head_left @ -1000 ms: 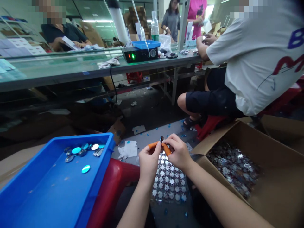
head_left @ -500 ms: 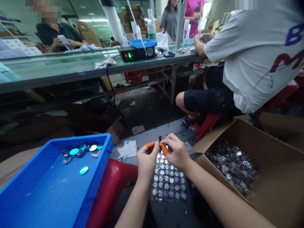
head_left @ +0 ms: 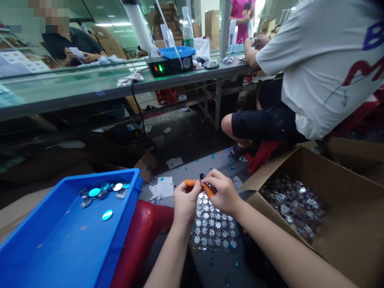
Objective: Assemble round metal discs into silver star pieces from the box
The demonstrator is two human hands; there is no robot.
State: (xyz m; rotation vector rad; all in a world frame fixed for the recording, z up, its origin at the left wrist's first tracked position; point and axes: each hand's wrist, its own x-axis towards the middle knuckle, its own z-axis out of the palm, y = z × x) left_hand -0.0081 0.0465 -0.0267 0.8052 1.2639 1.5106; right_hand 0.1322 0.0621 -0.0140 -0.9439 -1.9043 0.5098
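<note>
Jointly, a small disc (head_left: 202,176) is pinched by left hand (head_left: 183,202) and right hand (head_left: 223,192), fingertips together; probably light, stiff, slippery, it is best gripped edgewise.

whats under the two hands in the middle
Below the left hand and right hand are rows of silvery star-shaped pieces. The hands cover part of the far end of these rows, and whatever lies beneath the pieces cannot be seen.
</note>
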